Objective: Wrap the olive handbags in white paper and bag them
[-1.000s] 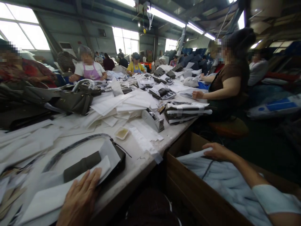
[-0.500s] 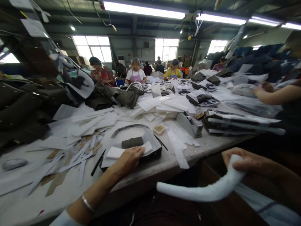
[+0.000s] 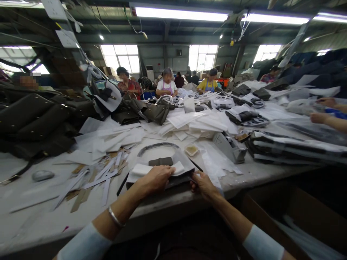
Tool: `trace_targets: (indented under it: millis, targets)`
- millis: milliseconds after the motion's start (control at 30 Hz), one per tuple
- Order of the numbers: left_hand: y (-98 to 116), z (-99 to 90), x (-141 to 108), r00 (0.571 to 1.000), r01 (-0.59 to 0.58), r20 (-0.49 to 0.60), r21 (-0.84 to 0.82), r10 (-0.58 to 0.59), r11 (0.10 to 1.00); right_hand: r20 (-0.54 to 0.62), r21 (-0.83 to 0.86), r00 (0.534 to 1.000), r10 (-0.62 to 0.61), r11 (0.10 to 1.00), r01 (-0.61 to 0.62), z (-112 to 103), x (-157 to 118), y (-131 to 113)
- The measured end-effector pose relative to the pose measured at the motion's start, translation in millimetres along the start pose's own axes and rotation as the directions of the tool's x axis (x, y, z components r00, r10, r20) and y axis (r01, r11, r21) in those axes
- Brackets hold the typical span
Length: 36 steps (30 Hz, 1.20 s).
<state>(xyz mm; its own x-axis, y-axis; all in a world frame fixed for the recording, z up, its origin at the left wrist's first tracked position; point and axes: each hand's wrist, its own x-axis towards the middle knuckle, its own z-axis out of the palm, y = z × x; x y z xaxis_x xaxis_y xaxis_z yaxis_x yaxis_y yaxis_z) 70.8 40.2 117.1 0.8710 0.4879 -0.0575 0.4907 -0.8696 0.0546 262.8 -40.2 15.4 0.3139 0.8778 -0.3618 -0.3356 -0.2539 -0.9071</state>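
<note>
A dark bag with a curved handle lies on the worktable, with a white sheet over it. Across the sheet are a white padding strip and a small dark rolled piece. My left hand is closed over the strip, its fingers together and pressing it to the bag. At the bag's right corner my right hand is closed in a pinch on the dark strap end, partly hidden by the fingers.
Paper and card scraps lie left of the bag. White sheets are piled behind it. A small dish, a grey holder and stacked wrapped bags stand to the right. Below right is an open carton. Several people work around the table.
My right hand has let go of a bent white roll and moved left to the bag's corner. The roll is no longer seen in that hand. My left hand stays on the strip. The view has shifted.
</note>
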Motion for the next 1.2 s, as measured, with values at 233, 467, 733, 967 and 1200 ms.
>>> trace_targets:
  millis: [233, 467, 733, 967, 1200]
  targets:
    - [26, 70.0, -2, 0.952, 0.225, -0.250, 0.170, -0.179, 0.959, 0.053, 0.410, 0.996, 0.068, 0.908, -0.084, 4, -11, 2]
    - [23, 93.9, -6, 0.906, 0.246, -0.390, 0.164, -0.166, 0.955, 0.137, 0.335, 0.972, 0.190, 0.915, -0.226, -30, -37, -10]
    - [23, 100.9, -7, 0.888, 0.246, -0.434, 0.163, -0.154, 0.956, 0.152, 0.474, 0.949, 0.277, 0.822, -0.316, -4, -36, 1]
    - [5, 65.0, -21, 0.894, 0.168, -0.419, -0.015, -0.159, 0.986, 0.193, 0.578, 0.961, 0.198, 0.768, -0.275, 19, -41, 5]
    - [13, 81.0, -26, 0.870, 0.233, -0.454, 0.036, -0.192, 0.972, 0.230, 0.490, 0.973, -0.006, 0.865, -0.110, 43, -43, 7]
